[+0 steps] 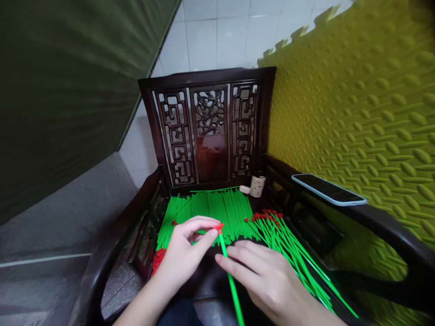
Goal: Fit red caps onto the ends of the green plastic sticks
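Observation:
A green plastic stick (231, 280) runs from the seat's middle toward the bottom edge. On its upper end sits a small red cap (219, 226). My left hand (185, 249) pinches that red cap between thumb and forefinger. My right hand (265, 276) is curled over the stick a little lower down and grips its shaft. Behind the hands lies a flat pile of bare green sticks (210, 208). To the right lies a bundle of green sticks with red caps (288, 240). Several loose red caps (158, 260) lie left of my left wrist.
All of this lies on the seat of a dark carved wooden chair (209, 131). A phone (328, 190) lies on its right armrest. A small white jar (257, 184) and a white lid (244, 189) stand at the seat's back. A yellow-green foam mat (367, 99) lines the right wall.

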A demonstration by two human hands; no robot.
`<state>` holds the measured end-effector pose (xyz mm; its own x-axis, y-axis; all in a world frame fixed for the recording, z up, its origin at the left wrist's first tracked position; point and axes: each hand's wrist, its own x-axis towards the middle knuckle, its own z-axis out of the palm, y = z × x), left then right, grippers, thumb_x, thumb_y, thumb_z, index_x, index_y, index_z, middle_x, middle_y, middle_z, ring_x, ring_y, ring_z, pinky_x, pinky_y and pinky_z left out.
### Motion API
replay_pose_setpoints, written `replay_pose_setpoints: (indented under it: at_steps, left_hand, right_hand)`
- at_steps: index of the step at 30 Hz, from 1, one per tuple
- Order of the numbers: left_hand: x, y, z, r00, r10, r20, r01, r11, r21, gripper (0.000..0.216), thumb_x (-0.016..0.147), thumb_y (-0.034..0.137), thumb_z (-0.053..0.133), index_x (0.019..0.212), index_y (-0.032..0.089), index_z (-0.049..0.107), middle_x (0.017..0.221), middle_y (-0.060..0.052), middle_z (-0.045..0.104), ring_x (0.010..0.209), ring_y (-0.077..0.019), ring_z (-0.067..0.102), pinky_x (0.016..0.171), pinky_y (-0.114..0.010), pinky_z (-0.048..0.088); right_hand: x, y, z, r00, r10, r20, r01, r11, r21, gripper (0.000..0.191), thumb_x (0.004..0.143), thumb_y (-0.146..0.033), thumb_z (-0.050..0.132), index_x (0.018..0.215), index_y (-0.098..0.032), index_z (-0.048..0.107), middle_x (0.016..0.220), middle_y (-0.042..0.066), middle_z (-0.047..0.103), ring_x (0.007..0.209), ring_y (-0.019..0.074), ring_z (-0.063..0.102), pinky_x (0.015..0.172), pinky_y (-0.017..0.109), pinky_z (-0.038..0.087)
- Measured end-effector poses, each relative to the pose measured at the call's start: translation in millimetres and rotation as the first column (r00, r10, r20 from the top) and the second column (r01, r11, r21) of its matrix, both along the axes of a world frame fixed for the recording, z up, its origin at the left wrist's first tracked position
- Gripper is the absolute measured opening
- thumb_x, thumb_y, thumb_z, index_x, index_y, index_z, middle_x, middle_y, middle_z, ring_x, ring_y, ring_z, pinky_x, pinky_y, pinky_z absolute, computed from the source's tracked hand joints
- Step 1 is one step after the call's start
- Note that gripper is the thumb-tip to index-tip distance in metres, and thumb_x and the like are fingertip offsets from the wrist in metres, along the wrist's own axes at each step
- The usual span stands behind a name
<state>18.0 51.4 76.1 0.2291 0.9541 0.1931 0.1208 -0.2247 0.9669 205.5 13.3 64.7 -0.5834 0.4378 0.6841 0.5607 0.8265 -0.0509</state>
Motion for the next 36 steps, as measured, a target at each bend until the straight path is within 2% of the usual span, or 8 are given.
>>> replay_pose_setpoints:
  at_steps: [2, 5, 8, 11, 17, 23, 29, 36]
  left_hand:
    - [0.7, 1.7, -0.2, 0.999, 0.032, 0.006, -0.032, 0.999, 0.010, 0.015, 0.078, 0.027, 0.063, 0.087, 0.018, 0.072, 0.096, -0.008, 0.072, 0.093, -0.0208, 0.065, 0.081, -0.031, 0.053]
    - [1.9, 2.9, -1.2, 0.999, 0.039, 0.021, -0.039, 0.999, 0.001, 0.017, 0.078, 0.028, 0.063, 0.087, 0.017, 0.072, 0.094, -0.008, 0.072, 0.090, -0.0208, 0.066, 0.080, -0.031, 0.054]
    - [2.3, 3.1, -2.2, 0.999, 0.041, 0.030, -0.039, 0.998, -0.047, 0.022, 0.077, 0.030, 0.063, 0.093, 0.018, 0.071, 0.097, -0.009, 0.072, 0.086, -0.0209, 0.067, 0.074, -0.031, 0.055]
    - [1.6, 3.9, -2.2, 0.993, 0.116, 0.031, -0.113, 0.989, -0.093, 0.033, 0.074, 0.030, 0.066, 0.105, 0.019, 0.066, 0.109, -0.010, 0.069, 0.085, -0.0198, 0.067, 0.071, -0.030, 0.055]
    - [1.6, 5.0, -7.5, 0.999, 0.007, -0.041, -0.006, 1.000, 0.007, 0.016, 0.077, 0.030, 0.062, 0.083, 0.019, 0.070, 0.090, -0.006, 0.070, 0.081, -0.0185, 0.065, 0.070, -0.028, 0.052]
    - [4.2, 6.0, -13.6, 0.972, -0.120, -0.203, 0.127, 0.992, 0.025, 0.015, 0.079, 0.026, 0.058, 0.081, 0.021, 0.072, 0.086, -0.006, 0.070, 0.081, -0.0193, 0.063, 0.065, -0.028, 0.049]
    - [3.6, 4.1, -8.7, 0.953, -0.158, -0.257, 0.166, 0.986, 0.008, 0.017, 0.080, 0.025, 0.055, 0.080, 0.020, 0.071, 0.086, -0.006, 0.070, 0.080, -0.0191, 0.063, 0.065, -0.028, 0.047]
    - [-0.9, 7.8, -12.0, 0.955, -0.105, -0.277, 0.111, 0.994, 0.005, 0.017, 0.078, 0.025, 0.055, 0.080, 0.019, 0.070, 0.088, -0.006, 0.070, 0.081, -0.0179, 0.062, 0.067, -0.026, 0.047]
  right_hand:
    - [-3.8, 0.7, -0.5, 0.988, 0.055, -0.143, -0.091, 0.963, -0.254, 0.039, 0.087, -0.003, 0.040, 0.115, -0.019, 0.063, 0.099, 0.008, 0.071, 0.092, 0.0189, 0.065, 0.078, 0.033, 0.057]
    - [-16.0, -0.2, -5.8, 0.881, -0.050, -0.470, -0.279, 0.749, -0.602, 0.029, 0.087, -0.012, 0.050, 0.108, -0.022, 0.068, 0.098, 0.007, 0.070, 0.086, 0.0154, 0.067, 0.076, 0.028, 0.057]
    - [-24.3, 2.4, -10.5, 0.737, -0.241, -0.632, -0.439, 0.540, -0.718, 0.018, 0.077, -0.022, 0.065, 0.093, -0.018, 0.072, 0.082, 0.005, 0.070, 0.069, 0.0143, 0.067, 0.063, 0.025, 0.057]
    - [-10.7, 17.1, -10.9, 0.651, -0.409, -0.640, -0.457, 0.461, -0.760, 0.020, 0.072, -0.024, 0.071, 0.090, -0.017, 0.072, 0.070, 0.002, 0.070, 0.063, 0.0125, 0.065, 0.062, 0.024, 0.055]
    - [67.8, 70.4, -27.0, 0.494, -0.684, -0.536, -0.211, 0.504, -0.838, 0.033, 0.077, -0.029, 0.063, 0.106, -0.014, 0.066, 0.086, 0.008, 0.072, 0.081, 0.0167, 0.069, 0.078, 0.031, 0.054]
    - [116.5, 89.5, -65.2, 0.542, -0.808, -0.230, 0.169, 0.372, -0.913, 0.026, 0.085, -0.021, 0.056, 0.107, -0.009, 0.063, 0.088, 0.009, 0.069, 0.080, 0.0177, 0.067, 0.072, 0.033, 0.054]
    - [133.6, 97.0, -91.1, 0.586, -0.785, 0.200, 0.556, 0.210, -0.804, 0.021, 0.089, -0.028, 0.056, 0.106, -0.016, 0.060, 0.111, 0.007, 0.061, 0.096, 0.0196, 0.061, 0.082, 0.039, 0.051]
    - [119.3, 96.0, -113.3, 0.584, -0.640, 0.500, 0.754, 0.199, -0.626, 0.028, 0.089, -0.028, 0.057, 0.114, -0.016, 0.056, 0.115, 0.007, 0.059, 0.099, 0.0214, 0.060, 0.082, 0.040, 0.051]
